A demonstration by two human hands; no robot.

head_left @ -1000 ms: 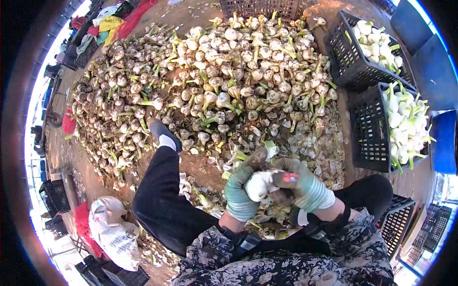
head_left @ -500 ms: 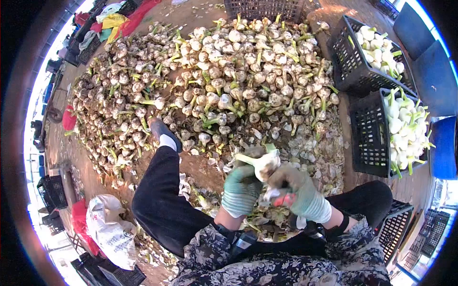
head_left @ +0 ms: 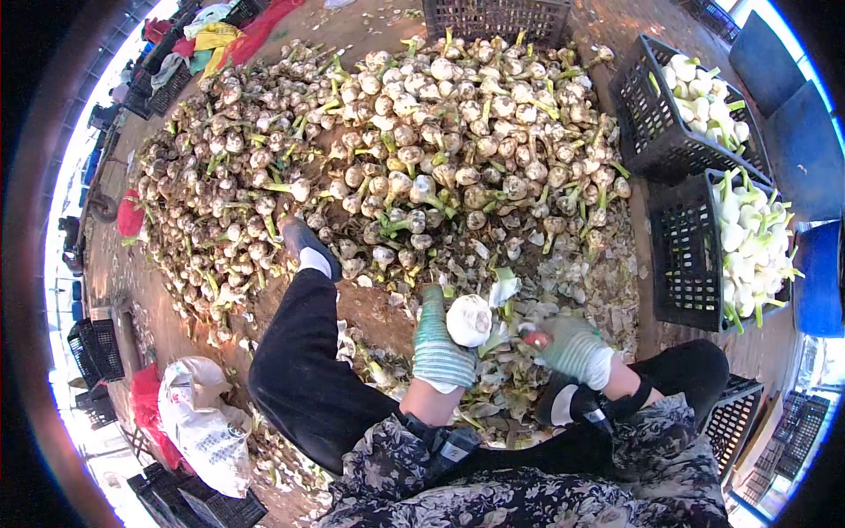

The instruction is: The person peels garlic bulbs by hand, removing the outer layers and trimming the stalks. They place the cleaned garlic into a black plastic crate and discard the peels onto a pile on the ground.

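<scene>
Left hand (head_left: 440, 345), gloved: fingers run upward, close together; the garlic bulb (head_left: 469, 320) sits against the thumb side, its rounded white face toward the viewer. Grip is partly hidden behind the bulb. Right hand (head_left: 572, 350), gloved: well to the right of the bulb, not touching it; fingers curled in, a small red object (head_left: 535, 338) at their tips; cannot tell if it is pinched. Open gap between the hands, with loose peelings (head_left: 506, 387) on the ground below. Near edge of the bulb pile (head_left: 396, 158) lies beyond both hands; a shoe (head_left: 310, 246) stands at that edge, left of the hands. Room sideways is bounded by the legs, left knee (head_left: 286, 370) and right knee (head_left: 691, 370). Near crate (head_left: 687, 264) stands right of the pile, white bulbs heaped above its rim; far crate (head_left: 656, 114) just beyond, also holding white bulbs.
</scene>
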